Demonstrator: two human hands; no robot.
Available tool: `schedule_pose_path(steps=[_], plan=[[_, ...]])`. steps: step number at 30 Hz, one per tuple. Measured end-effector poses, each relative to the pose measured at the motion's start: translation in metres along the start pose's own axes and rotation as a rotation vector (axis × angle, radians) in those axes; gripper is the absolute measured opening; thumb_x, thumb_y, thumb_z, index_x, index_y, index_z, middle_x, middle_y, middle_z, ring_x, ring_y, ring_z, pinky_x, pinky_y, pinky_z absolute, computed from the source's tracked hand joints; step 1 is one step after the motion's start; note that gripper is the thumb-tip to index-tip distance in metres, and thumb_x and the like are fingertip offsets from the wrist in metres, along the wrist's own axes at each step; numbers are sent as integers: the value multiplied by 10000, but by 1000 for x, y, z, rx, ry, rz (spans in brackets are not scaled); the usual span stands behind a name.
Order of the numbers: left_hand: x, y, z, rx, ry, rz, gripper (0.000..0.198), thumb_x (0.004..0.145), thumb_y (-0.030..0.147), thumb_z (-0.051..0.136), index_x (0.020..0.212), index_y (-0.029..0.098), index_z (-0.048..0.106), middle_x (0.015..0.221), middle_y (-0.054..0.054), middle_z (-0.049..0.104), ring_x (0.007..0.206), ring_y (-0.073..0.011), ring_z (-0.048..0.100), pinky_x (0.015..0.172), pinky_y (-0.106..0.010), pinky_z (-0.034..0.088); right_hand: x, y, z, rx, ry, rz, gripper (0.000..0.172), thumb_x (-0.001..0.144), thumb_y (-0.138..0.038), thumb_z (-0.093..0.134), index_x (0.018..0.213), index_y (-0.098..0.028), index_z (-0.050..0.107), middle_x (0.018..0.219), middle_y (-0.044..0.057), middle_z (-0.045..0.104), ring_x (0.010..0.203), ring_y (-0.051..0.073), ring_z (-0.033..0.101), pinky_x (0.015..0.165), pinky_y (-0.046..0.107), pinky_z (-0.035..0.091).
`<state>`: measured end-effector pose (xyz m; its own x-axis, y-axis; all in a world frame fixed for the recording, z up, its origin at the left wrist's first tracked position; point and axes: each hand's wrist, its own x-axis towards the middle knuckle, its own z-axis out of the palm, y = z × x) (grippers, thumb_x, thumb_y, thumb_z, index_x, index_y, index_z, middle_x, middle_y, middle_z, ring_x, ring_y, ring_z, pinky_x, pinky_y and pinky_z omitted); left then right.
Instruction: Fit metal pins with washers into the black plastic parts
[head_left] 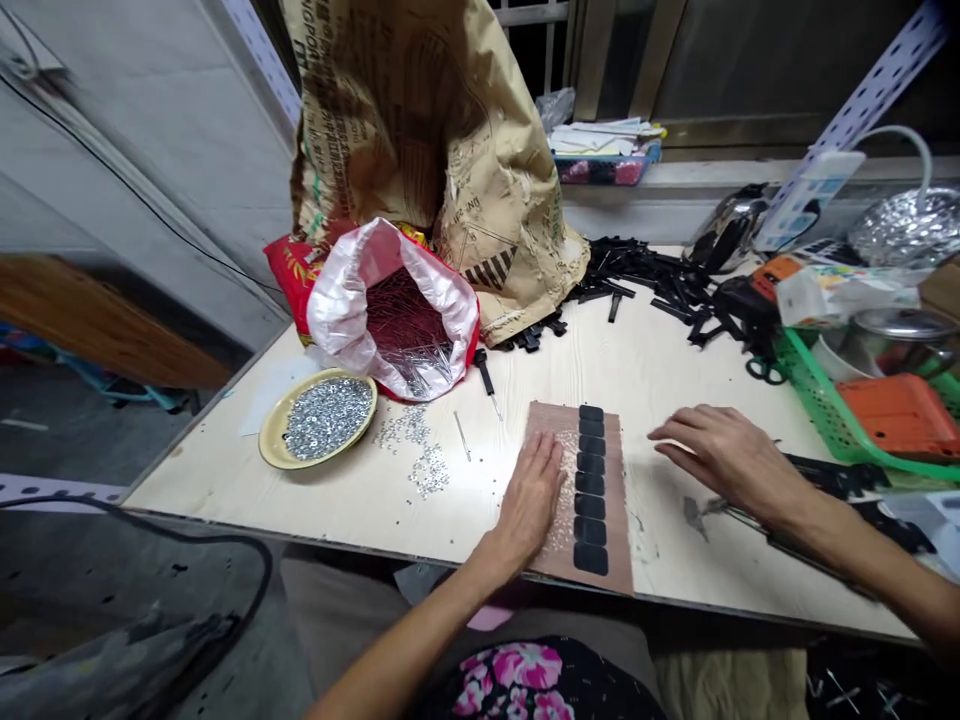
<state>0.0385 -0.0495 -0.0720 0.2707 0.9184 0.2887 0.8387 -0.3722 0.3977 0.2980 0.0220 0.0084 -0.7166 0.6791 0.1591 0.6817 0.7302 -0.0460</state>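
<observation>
My left hand [532,492] lies flat, fingers stretched out, on the left part of a brown board [619,540]. Down the board runs a column of several black rounded squares [590,484], with pale speckled marks beside them. To the right of the board, my right hand [731,455] hovers over the table with its fingers apart and nothing visible in them. Below that hand are a thin metal tool [750,520] and a small grey piece [695,518]. Left of the board lie a metal pin [462,436] and a black-handled piece with a metal shaft [486,374].
A yellow bowl of small metal washers [271,448] stands left, near scattered washers [427,470]. Behind are an open bag of metal rods [337,290], a large paper sack [495,180] and a heap of black parts [637,275]. Scissors [766,370] and a green basket [810,400] are right.
</observation>
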Motion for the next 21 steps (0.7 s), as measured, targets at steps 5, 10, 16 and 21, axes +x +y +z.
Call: schedule_pose_path(steps=[5,10,16,21], plan=[[-12,-7,-26,-46,117,-40,318,906,149,439,1196,153,570,1351,-138,505,1292,-256,421,1034,-465,424,110,-58,27,-60,87,-222,220,947,-176,415,1090,-221,576,954,53,603,821,171,517,684,292,357],[-33,-61,-79,103,264,-231,257,884,140,483,1091,128,635,1113,-138,621,1063,-247,545,886,-427,507,196,-75,83,-228,47,-603,207,936,-170,430,1100,-204,553,1116,68,560,845,188,476,640,311,321],[-73,-113,-115,160,202,-404,210,891,243,497,988,167,666,899,-84,644,878,-234,547,770,-392,496,234,-69,107,-226,28,-808,170,930,-160,439,825,-163,574,847,55,603,827,196,470,664,327,316],[-101,-111,-112,56,110,-409,219,903,270,469,952,184,665,858,-71,641,854,-218,545,750,-360,485,234,-71,88,67,326,-687,145,953,-174,411,1001,-190,547,1048,58,636,997,193,497,837,364,366]])
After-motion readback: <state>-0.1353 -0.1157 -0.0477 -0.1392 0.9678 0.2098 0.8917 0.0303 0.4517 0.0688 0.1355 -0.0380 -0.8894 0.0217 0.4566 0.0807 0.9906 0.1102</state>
